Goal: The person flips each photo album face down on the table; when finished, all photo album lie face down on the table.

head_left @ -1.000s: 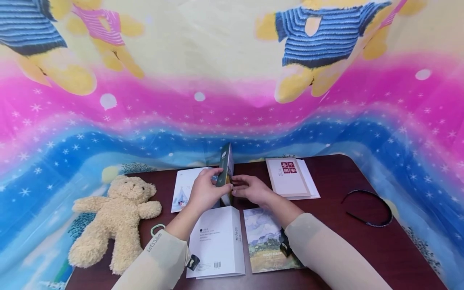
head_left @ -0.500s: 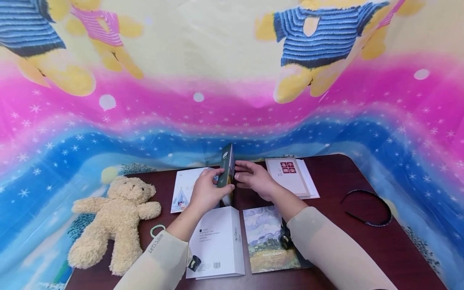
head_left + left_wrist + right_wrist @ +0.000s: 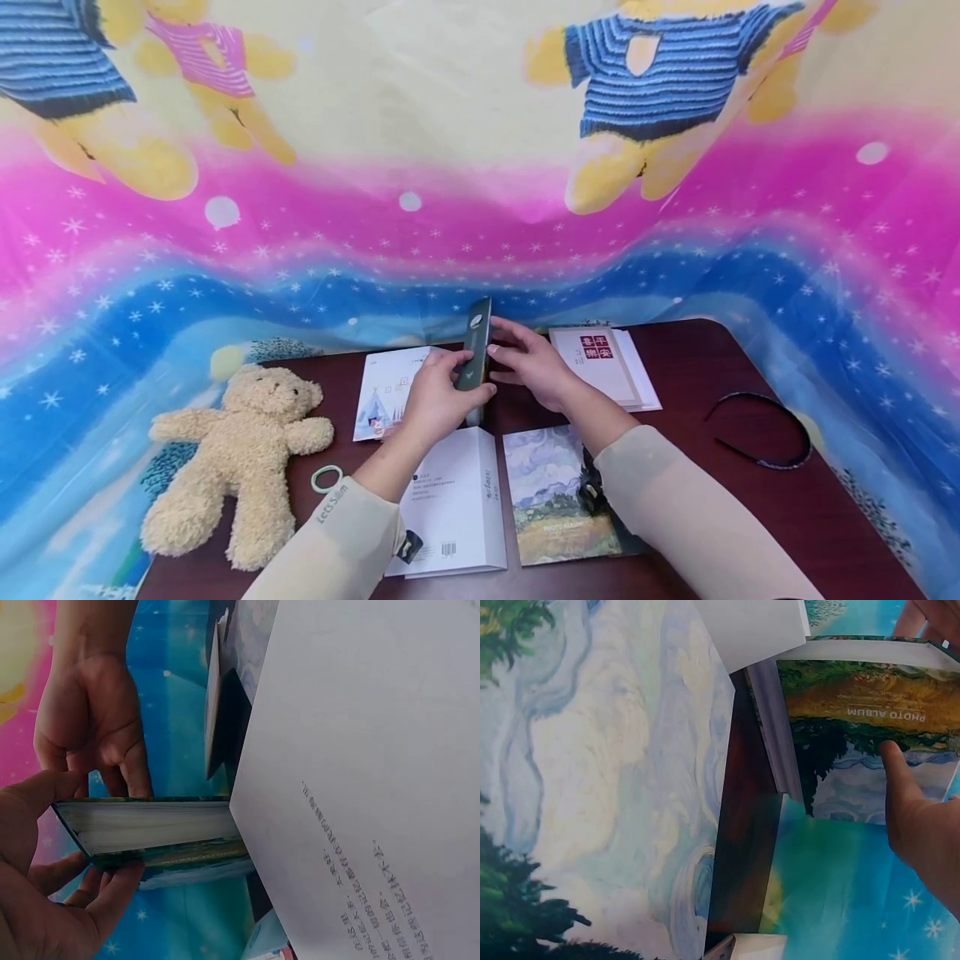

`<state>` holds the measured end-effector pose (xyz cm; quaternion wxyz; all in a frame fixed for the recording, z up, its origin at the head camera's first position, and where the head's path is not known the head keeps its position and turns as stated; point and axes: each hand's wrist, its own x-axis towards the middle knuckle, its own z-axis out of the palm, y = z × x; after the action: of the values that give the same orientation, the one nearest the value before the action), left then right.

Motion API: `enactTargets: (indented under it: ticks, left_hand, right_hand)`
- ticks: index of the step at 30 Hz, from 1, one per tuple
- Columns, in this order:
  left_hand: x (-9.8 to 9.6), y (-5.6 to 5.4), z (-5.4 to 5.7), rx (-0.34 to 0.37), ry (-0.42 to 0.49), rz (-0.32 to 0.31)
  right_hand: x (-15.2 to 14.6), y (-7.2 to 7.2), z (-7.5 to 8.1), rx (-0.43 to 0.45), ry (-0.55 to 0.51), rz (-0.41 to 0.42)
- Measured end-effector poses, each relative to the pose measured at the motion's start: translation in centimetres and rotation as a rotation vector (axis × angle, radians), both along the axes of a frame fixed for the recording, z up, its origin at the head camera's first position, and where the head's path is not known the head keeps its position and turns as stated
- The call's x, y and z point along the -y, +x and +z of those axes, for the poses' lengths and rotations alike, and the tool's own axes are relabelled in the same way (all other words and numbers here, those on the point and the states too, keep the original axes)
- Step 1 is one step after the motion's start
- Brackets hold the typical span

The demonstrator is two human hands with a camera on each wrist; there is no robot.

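While the green-spined photo album [image 3: 476,333] stands upright over the worktop [image 3: 693,367], the left hand [image 3: 435,392] clamps its fingers on it; the right hand [image 3: 536,367], fingers apart, touches its cover. Steadying seems the step; letting go would call for balance.

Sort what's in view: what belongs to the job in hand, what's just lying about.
Job, seemingly:
green-spined rectangular photo album
left hand, gripping it
right hand, at its cover

Lying about, apparently:
fluffy beige teddy bear
thin black headband
pale green ring
white tent-picture book
white barcoded book
landscape-covered photo album
beige book with red squares
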<state>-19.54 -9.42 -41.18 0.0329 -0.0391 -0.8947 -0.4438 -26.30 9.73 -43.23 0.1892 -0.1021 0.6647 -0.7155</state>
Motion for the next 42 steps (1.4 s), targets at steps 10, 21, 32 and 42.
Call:
enactTargets:
  ticks: [10,21,32,42]
  left_hand:
    - [-1.2,0.0,-0.3,0.011,0.004,-0.003]
    - [-1.9,-0.1,-0.7,0.041,0.06,-0.059]
    - [-1.7,-0.7,-1.8,0.038,0.101,-0.156]
    - [-1.0,-1.3,-3.4,0.136,0.207,-0.175]
  right_hand:
    - [-0.5,0.2,-0.1,-0.024,0.007,-0.022]
    - [-1.3,0.3,-0.2,-0.022,0.031,-0.033]
    - [-2.3,0.2,-1.1,0.002,0.032,-0.092]
    - [-2.8,0.5,-1.2,0.007,0.014,-0.119]
